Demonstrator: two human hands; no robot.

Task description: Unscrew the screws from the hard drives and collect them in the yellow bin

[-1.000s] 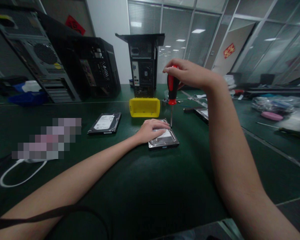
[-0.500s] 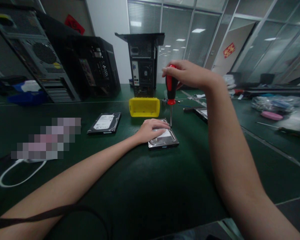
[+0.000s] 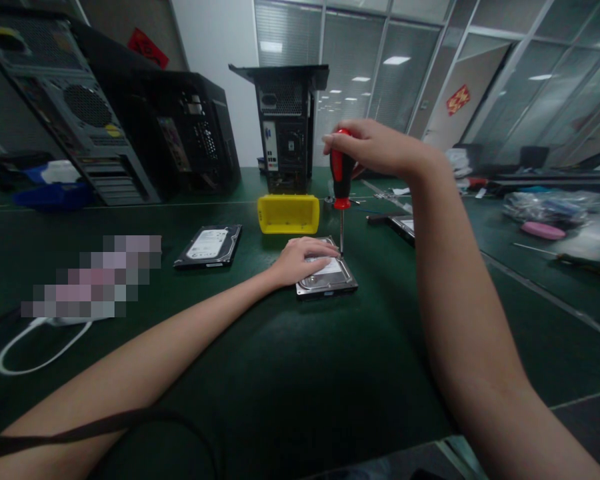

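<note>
A hard drive point(image 3: 325, 287) with a silver top and white label lies on the green tabletop in the middle of the view. My left hand point(image 3: 303, 259) rests flat across its upper left part, fingers stretched out and covering some of the label. My right hand point(image 3: 367, 143) is closed from above around the red and black handle of a screwdriver point(image 3: 341, 183). The screwdriver stands nearly upright, its tip at the drive's right edge just past my left fingertips. The screw head, if any, is too small to make out.
Behind the drive stands a yellow tray point(image 3: 289, 215). A second hard drive point(image 3: 209, 245) lies to the left, and another point(image 3: 404, 225) is partly hidden by my right arm. Computer cases point(image 3: 287, 127) line the back. Plastic bags point(image 3: 550, 207) and another screwdriver point(image 3: 565, 259) lie at the right.
Almost nothing differs. The view has shifted very slightly; both hands, the screwdriver and the drive keep their positions.
</note>
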